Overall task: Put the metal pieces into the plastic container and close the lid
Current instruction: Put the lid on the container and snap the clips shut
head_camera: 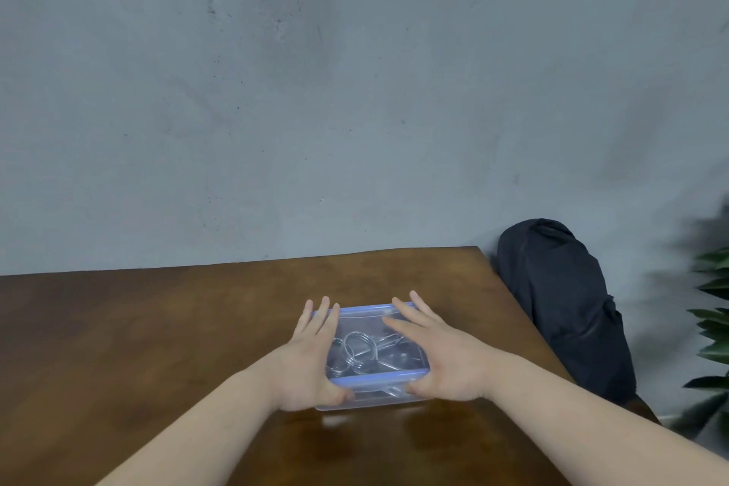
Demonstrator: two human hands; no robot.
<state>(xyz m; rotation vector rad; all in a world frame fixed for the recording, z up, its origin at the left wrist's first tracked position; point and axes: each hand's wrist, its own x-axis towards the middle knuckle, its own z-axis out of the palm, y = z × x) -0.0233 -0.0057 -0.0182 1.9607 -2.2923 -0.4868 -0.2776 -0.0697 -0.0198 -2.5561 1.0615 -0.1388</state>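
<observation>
- The container [376, 393], clear plastic, sits on the brown table [157, 327] in the lower middle of the frame.
- Its lid [367, 318], clear with a blue rim, lies on top of it.
- The metal pieces [357, 353], wire rings and loops, show through the lid, inside the container.
- The left hand [311, 355] lies flat along the lid's left edge, fingers spread and straight, thumb at the near left corner.
- The right hand [438, 355] lies flat across the lid's right side, fingers spread wide, thumb at the near right corner.
- Neither hand grips anything; both press on the lid.
- A dark bag [564, 308] rests beside the table at the right.
- Green leaves [714, 327] show at the right edge.
</observation>
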